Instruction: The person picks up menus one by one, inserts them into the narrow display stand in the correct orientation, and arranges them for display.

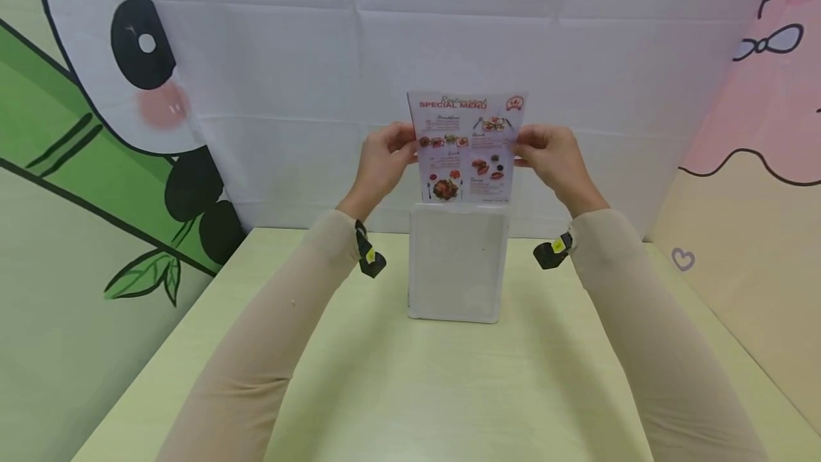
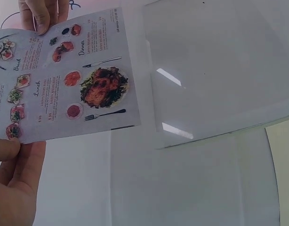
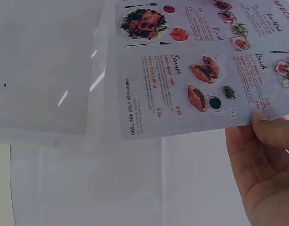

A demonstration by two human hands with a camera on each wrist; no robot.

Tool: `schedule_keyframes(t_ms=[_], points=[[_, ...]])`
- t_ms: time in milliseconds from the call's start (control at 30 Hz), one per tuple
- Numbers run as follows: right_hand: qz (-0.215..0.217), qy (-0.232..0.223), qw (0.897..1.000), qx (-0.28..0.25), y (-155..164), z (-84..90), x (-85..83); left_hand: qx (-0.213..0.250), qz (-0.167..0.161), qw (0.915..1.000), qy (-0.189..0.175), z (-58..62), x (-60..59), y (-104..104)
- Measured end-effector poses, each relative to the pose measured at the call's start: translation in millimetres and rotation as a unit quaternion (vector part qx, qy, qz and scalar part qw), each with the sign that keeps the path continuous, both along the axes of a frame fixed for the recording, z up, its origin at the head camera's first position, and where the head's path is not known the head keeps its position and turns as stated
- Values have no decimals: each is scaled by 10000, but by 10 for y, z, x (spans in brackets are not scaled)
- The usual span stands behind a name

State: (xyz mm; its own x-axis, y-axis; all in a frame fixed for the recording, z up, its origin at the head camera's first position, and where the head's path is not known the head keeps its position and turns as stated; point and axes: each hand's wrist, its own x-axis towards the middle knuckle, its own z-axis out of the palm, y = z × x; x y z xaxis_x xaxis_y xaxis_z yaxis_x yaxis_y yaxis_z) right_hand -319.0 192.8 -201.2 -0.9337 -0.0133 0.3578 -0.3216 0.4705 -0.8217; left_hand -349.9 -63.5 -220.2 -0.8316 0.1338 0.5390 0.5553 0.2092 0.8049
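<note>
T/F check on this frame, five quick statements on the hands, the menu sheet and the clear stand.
1. Both hands hold the printed special-menu sheet by its side edges. True.
2. The left hand rests flat on the table. False: it pinches the sheet.
3. The clear acrylic stand stands on the pale green table. True.
4. The sheet is fully seated in the stand. False: it is above it.
5. The right hand holds nothing. False: it pinches the sheet.

- Head view: looks forward and down over both forearms, across the table (image 1: 398, 391) toward the backdrop; mid-range.
- Left wrist view: close, from below the left hand (image 2: 15, 188), facing the menu sheet (image 2: 64, 75).
- Right wrist view: close, mirrored from the right hand (image 3: 264, 169).
- All three views share the menu sheet and the clear stand (image 1: 457, 266).
</note>
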Motion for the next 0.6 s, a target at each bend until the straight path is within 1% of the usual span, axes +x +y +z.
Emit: schedule_keyframes(t_ms=[333,600], points=[[-29,-66,9999,98,-6,27,-34,-64,57,9999,-85,17,-5,1],[-42,-53,10000,51,-12,33,-56,-143,84,9999,51,14,-8,2]])
